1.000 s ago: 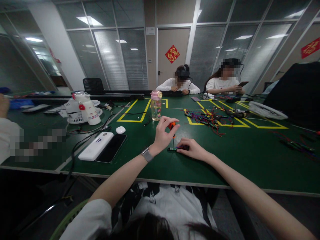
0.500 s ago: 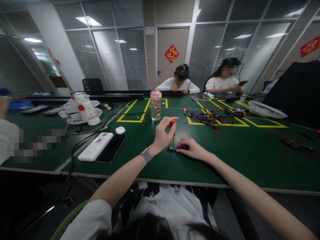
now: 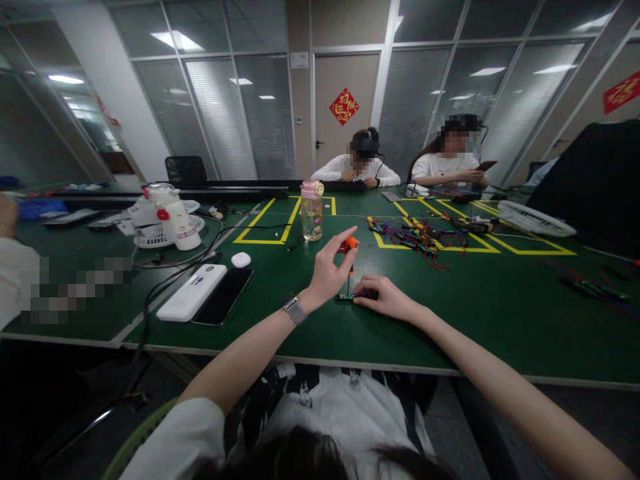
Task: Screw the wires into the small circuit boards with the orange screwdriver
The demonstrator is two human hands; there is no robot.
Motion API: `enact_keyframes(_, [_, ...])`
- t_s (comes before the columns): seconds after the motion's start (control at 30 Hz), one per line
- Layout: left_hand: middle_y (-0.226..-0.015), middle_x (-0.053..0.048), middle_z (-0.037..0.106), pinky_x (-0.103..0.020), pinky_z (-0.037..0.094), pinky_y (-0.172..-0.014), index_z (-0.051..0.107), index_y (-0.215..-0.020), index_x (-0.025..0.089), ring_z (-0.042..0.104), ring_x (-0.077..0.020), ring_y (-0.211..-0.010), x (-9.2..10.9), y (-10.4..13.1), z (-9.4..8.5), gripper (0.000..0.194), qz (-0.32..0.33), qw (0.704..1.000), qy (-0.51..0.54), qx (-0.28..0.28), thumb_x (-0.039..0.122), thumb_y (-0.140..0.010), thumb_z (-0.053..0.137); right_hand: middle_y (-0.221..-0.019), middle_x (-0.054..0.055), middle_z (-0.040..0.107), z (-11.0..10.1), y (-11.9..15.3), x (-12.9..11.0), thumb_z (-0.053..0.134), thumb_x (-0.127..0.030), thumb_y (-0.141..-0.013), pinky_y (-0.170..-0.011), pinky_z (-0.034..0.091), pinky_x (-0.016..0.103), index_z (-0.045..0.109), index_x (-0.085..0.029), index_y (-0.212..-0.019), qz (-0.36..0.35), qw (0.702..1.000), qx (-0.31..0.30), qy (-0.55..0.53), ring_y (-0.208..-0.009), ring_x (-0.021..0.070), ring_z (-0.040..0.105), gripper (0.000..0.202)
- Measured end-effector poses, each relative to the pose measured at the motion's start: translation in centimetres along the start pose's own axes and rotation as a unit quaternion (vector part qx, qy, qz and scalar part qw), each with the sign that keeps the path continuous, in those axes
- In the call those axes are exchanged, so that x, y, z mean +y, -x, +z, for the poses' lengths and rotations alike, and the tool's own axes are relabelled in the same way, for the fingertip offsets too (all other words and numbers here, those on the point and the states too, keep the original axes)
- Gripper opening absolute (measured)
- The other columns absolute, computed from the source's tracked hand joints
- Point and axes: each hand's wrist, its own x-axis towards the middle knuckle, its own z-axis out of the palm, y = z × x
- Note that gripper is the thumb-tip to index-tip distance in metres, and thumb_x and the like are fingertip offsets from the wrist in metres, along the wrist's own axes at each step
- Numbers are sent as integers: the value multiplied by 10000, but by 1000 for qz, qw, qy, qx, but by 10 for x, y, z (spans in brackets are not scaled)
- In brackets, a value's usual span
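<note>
An orange-handled screwdriver (image 3: 351, 244) stands upright, its shaft pointing down at a small green circuit board (image 3: 345, 297) on the table. My left hand (image 3: 329, 268), a metal-banded watch on its wrist, has thumb and fingers around the handle, with the index finger reaching past it. Low on the table, my right hand (image 3: 384, 297) is closed on the board's right end, where dark and purple wires bunch under the fingers. The screwdriver's tip meets the board near its middle; the exact contact is too small to make out.
Beyond my hands stands a pink-lidded bottle (image 3: 313, 212). Several wired boards (image 3: 417, 233) lie tangled at the right. To the left are a white power bank (image 3: 193, 292), a black phone (image 3: 223, 297), a white case (image 3: 241, 260) and cables. Two people sit opposite.
The left fingers have shifted on the screwdriver handle, opening somewhat and showing more of the orange. The right hand and the board stay in place.
</note>
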Motion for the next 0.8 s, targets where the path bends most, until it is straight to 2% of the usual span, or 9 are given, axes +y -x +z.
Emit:
enact_keyframes(0.1, [-956, -27, 623, -256, 489, -780, 591, -1168, 214, 577, -124, -823, -2, 0, 0, 289, 8, 998, -46, 32, 273, -886, 601, -825, 52, 625, 0, 0, 0, 638, -327, -842, -684, 458, 279, 693, -169, -886, -2, 1000, 1, 5, -732, 165, 589, 173])
enact_keyframes(0.2, [-916, -21, 605, -258, 474, -760, 631, -1067, 209, 556, -130, -805, -1, 0, -2, 214, 8, 997, -66, 34, 308, -879, 612, -831, 51, 626, 0, 1, 0, 639, -326, -841, -690, 460, 279, 692, -171, -892, -1, 1000, 1, 7, -742, 167, 593, 172])
enact_keyframes(0.37, [-1144, -65, 623, -317, 462, -920, 554, -1242, 224, 584, -163, -1043, 2, -1, -4, 312, -5, 1000, -14, -10, 262, -987, 378, -835, 51, 623, 0, 1, -1, 625, -314, -850, -677, 460, 270, 693, -170, -900, -6, 1000, 4, 2, -730, 160, 594, 167])
enact_keyframes(0.47, [-1202, -68, 620, -313, 470, -930, 489, -1318, 230, 604, -159, -1051, 2, 0, -4, 351, -13, 1000, 8, -25, 244, -987, 370, -840, 51, 619, 1, 1, -1, 622, -305, -851, -671, 461, 268, 694, -170, -899, -6, 1000, 7, -2, -726, 156, 591, 161])
enact_keyframes(0.53, [-1152, -62, 636, -291, 489, -881, 510, -1296, 227, 615, -153, -1005, 2, 0, -4, 337, -11, 1000, 3, -19, 247, -972, 420, -848, 53, 619, 1, 1, -1, 624, -300, -848, -683, 467, 273, 694, -172, -900, -5, 1000, 9, -6, -743, 160, 594, 156])
enact_keyframes(0.67, [-956, -35, 618, -256, 482, -768, 618, -1136, 214, 579, -134, -855, 2, -2, -3, 235, 10, 999, -43, 13, 248, -917, 542, -867, 55, 616, 3, 1, -2, 635, -279, -835, -725, 480, 295, 687, -174, -901, -4, 1000, 17, -21, -774, 168, 594, 134])
enact_keyframes(0.8, [-881, -18, 571, -267, 461, -783, 648, -1026, 204, 535, -131, -812, 2, -2, -3, 166, 20, 996, -74, 35, 267, -877, 610, -872, 53, 613, 6, -1, -4, 649, -255, -819, -742, 481, 309, 681, -178, -884, -1, 999, 29, -35, -787, 171, 587, 105])
